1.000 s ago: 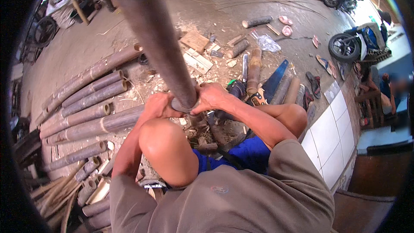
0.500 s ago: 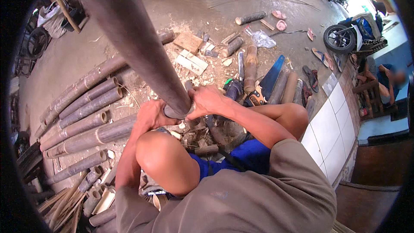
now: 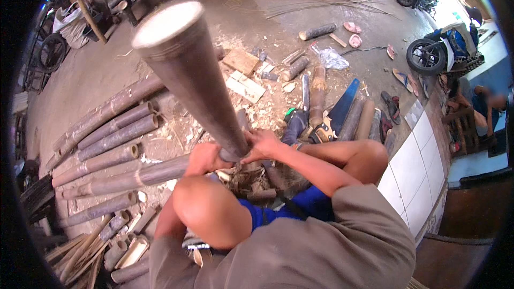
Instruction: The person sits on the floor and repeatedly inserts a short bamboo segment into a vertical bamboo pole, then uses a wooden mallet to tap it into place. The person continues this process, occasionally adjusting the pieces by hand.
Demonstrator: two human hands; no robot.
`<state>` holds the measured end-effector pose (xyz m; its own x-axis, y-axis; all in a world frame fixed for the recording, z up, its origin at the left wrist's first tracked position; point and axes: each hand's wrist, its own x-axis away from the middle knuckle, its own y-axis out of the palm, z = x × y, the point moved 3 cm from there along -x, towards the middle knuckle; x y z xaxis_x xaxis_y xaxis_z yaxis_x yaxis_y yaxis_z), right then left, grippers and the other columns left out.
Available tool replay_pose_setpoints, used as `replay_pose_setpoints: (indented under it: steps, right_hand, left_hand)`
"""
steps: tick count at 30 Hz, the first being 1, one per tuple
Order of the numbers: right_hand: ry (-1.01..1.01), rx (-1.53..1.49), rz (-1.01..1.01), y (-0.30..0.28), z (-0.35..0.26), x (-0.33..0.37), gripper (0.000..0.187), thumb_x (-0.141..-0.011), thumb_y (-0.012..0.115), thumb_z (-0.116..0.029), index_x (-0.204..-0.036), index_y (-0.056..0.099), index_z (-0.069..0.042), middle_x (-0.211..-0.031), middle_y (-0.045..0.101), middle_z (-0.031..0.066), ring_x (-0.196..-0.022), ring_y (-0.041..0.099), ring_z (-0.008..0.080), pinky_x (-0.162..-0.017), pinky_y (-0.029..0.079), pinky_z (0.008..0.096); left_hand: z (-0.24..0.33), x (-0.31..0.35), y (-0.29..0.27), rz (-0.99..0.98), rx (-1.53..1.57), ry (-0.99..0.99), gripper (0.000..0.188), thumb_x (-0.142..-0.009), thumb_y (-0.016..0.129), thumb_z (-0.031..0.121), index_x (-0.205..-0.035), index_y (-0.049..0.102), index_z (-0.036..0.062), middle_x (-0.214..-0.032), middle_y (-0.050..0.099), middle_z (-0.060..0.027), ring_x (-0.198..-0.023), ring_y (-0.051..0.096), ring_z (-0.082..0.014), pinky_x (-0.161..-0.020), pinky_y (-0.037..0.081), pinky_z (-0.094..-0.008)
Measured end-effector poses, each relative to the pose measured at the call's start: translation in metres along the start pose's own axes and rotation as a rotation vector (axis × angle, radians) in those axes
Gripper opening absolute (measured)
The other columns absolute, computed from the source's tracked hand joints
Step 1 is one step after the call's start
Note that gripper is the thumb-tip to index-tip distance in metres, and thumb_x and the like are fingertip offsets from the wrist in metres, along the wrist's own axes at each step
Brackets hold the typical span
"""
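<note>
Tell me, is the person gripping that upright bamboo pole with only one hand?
No: both the left hand and the right hand are wrapped around the lower end of the bamboo pole, one on each side.

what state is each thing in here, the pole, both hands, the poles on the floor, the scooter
bamboo pole: upright, cut top end toward the camera, gripped low down
left hand: closed around the pole's left side
right hand: closed around the pole's right side
bamboo poles on the floor: lying flat, side by side
short bamboo pieces: lying loose on the ground
scooter: parked
</note>
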<state>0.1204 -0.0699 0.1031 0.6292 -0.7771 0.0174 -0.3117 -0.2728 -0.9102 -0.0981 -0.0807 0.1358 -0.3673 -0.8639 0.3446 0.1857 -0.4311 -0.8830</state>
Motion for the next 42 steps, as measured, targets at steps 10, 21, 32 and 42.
replay_pose_setpoints:
  steps: [10, 21, 32, 42]
  right_hand:
    - [0.068, 0.104, -0.111, -0.057, 0.006, -0.013, 0.104, -0.06, 0.078, -0.085, -0.133, 0.063, -0.013, -0.112, 0.073, 0.0211, -0.098, 0.073, 0.0426, -0.083, 0.06, 0.0509]
    - [0.103, 0.116, -0.192, -0.065, -0.011, -0.014, 0.105, -0.064, 0.079, -0.081, -0.139, 0.059, -0.01, -0.111, 0.071, 0.0184, -0.105, 0.071, 0.0418, -0.09, 0.058, 0.0511]
    - [0.089, 0.1, -0.211, -0.048, -0.004, -0.014, 0.109, -0.061, 0.078, -0.084, -0.137, 0.06, -0.008, -0.113, 0.072, 0.0201, -0.102, 0.071, 0.0406, -0.09, 0.057, 0.0517]
    - [0.158, 0.035, -0.292, -0.013, 0.006, -0.013, 0.11, -0.059, 0.082, -0.08, -0.141, 0.059, -0.01, -0.116, 0.071, 0.0242, -0.107, 0.07, 0.0424, -0.094, 0.057, 0.0508]
  left_hand:
    - [0.012, -0.003, -0.034, 0.144, 0.116, 0.205, 0.067, -0.062, 0.088, 0.059, -0.111, 0.078, 0.0143, -0.095, 0.078, -0.0182, -0.09, 0.075, -0.0387, -0.081, 0.058, -0.05]
    - [0.004, 0.002, -0.035, 0.182, 0.16, 0.212, 0.068, -0.063, 0.089, 0.059, -0.113, 0.079, 0.0147, -0.092, 0.077, -0.0212, -0.089, 0.075, -0.0391, -0.081, 0.058, -0.0498]
    - [0.001, 0.0, -0.022, 0.249, 0.192, 0.233, 0.064, -0.061, 0.091, 0.054, -0.114, 0.079, 0.0191, -0.094, 0.077, -0.0191, -0.092, 0.075, -0.0371, -0.082, 0.058, -0.0483]
    - [-0.009, -0.01, 0.014, 0.082, 0.054, 0.136, 0.071, -0.063, 0.089, 0.058, -0.113, 0.076, 0.0096, -0.089, 0.077, -0.0207, -0.088, 0.076, -0.0374, -0.081, 0.059, -0.0481]
